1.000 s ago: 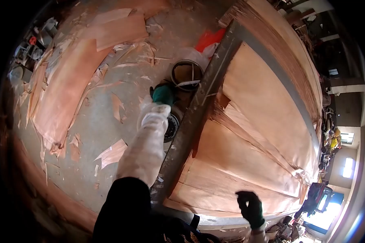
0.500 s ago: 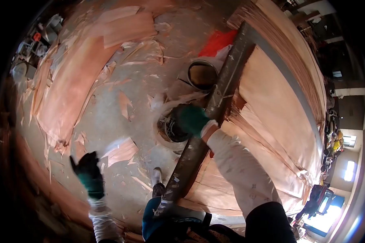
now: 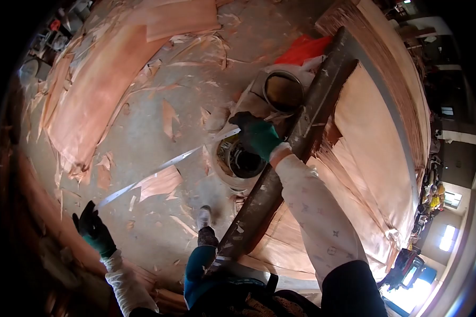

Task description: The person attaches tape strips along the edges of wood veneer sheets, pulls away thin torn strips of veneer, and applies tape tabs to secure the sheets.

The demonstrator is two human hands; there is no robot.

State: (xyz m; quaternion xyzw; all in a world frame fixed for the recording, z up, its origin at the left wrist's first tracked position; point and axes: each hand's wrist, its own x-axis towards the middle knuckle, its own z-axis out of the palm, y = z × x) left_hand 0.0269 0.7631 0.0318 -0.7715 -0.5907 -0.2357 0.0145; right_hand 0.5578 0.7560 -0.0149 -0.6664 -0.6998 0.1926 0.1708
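Observation:
A long, thin white strip of tape [image 3: 166, 164] stretches taut across the view between my two gloved hands. At the lower left, my left hand [image 3: 93, 228], in a black and green glove, pinches one end of it. Near the middle, my right hand [image 3: 256, 134] is closed around the other end, above a round bucket [image 3: 228, 177] with dark contents. Just beyond that hand stands a second round container [image 3: 283, 91] with something brown inside. What lies under my right fingers is hidden.
A dark beam [image 3: 280, 182] runs diagonally beside the buckets. Stacked veneer sheets [image 3: 375, 127] lie to its right. More sheets [image 3: 98, 100] and scraps litter the concrete floor at left. A red bag [image 3: 304, 48] is at the top, and my foot [image 3: 204, 216] shows below.
My right hand has risen out of the near bucket's opening, away from me. My left hand has moved left and slightly down, and the strip now shows clearly, stretched between them.

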